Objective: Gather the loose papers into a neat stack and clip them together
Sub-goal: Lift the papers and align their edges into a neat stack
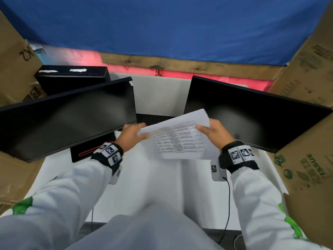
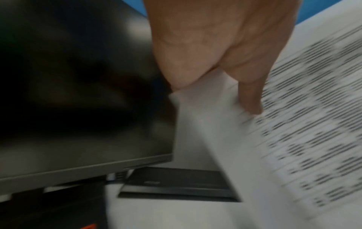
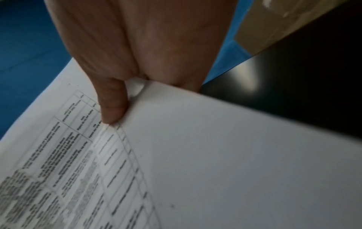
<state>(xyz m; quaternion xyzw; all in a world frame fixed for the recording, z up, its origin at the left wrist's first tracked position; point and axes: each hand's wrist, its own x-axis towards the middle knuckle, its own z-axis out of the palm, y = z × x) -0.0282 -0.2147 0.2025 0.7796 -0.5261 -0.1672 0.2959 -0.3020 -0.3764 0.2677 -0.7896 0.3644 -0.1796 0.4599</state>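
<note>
I hold a sheaf of white printed papers [image 1: 177,138] in the air above the white desk [image 1: 144,177], between two dark monitors. My left hand [image 1: 134,133] pinches the papers' left edge, thumb on top. The left wrist view shows that thumb [image 2: 250,96] pressed on the printed papers [image 2: 293,131]. My right hand [image 1: 211,131] grips the right edge. In the right wrist view its thumb [image 3: 112,105] lies on the printed papers [image 3: 68,162], and a blank sheet [image 3: 235,162] sticks out askew. No clip is visible.
A dark monitor [image 1: 68,114] stands at the left and another [image 1: 252,112] at the right. A black base with a red line [image 1: 86,152] sits under the left one. Cardboard boxes [image 1: 310,159] flank both sides. A blue sheet [image 1: 162,24] hangs behind.
</note>
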